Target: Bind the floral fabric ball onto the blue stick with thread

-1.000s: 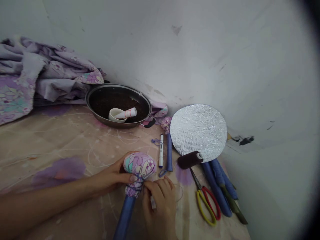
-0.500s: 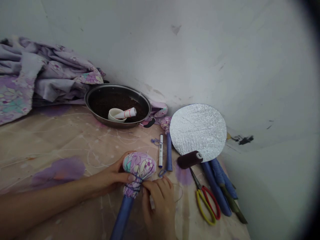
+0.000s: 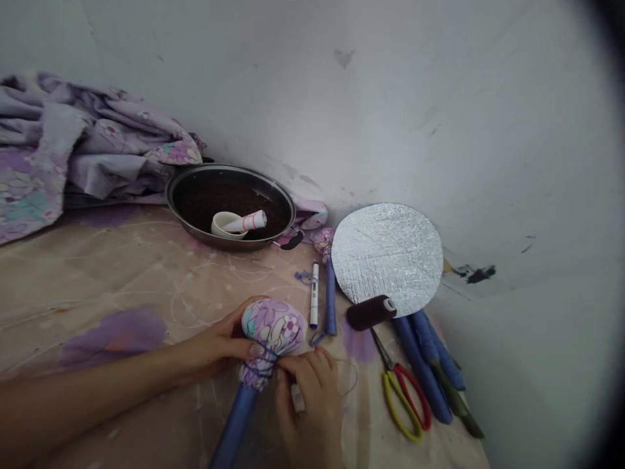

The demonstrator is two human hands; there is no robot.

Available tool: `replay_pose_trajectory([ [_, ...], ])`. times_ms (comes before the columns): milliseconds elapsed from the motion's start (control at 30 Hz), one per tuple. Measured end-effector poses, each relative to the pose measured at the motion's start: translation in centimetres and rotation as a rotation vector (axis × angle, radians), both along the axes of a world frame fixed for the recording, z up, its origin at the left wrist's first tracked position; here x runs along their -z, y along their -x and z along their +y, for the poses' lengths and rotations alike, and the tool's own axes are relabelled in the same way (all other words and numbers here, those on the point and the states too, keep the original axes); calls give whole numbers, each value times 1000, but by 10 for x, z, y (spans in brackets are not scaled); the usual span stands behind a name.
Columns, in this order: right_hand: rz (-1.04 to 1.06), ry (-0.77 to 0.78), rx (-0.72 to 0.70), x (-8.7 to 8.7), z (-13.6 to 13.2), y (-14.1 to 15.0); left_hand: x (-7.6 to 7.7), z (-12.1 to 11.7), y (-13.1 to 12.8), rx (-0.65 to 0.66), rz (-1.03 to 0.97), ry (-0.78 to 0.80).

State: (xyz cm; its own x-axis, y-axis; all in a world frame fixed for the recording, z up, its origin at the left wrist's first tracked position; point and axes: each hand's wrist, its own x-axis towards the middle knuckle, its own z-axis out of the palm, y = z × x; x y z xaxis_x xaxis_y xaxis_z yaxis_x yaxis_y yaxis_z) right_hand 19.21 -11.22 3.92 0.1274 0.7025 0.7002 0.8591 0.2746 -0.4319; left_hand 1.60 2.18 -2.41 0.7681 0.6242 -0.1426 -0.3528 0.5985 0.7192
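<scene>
My left hand [image 3: 219, 345] cups a rounded floral cloth head [image 3: 273, 327], which is bound at its neck with dark thread [image 3: 258, 372]. Below the binding runs a blue rod [image 3: 234, 423], tilted down to the left. My right hand [image 3: 310, 407] pinches at the binding, with its fingers against the cloth neck. A small pale item [image 3: 297, 398] shows among those fingers, and I cannot tell what it is.
Behind stand a black pan [image 3: 229, 168] holding a white mortar and pestle [image 3: 239, 223], and a white marker [image 3: 314, 293]. To the right lie a quilted silver disc [image 3: 387, 257], a dark thread spool [image 3: 371, 312], scissors [image 3: 405, 404] and blue rods [image 3: 422, 368]. Floral cloth [image 3: 73, 150] is heaped at left.
The blue rod's lower end has swung a little to the left. My right hand has shifted slightly left along the binding, and the cloth head has turned slightly.
</scene>
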Motion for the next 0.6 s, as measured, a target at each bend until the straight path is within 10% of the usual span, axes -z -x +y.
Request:
replay_pose_trajectory([
  [600,52,8,-12,9,0,0,8,-2,-1,-25,-7,-24],
])
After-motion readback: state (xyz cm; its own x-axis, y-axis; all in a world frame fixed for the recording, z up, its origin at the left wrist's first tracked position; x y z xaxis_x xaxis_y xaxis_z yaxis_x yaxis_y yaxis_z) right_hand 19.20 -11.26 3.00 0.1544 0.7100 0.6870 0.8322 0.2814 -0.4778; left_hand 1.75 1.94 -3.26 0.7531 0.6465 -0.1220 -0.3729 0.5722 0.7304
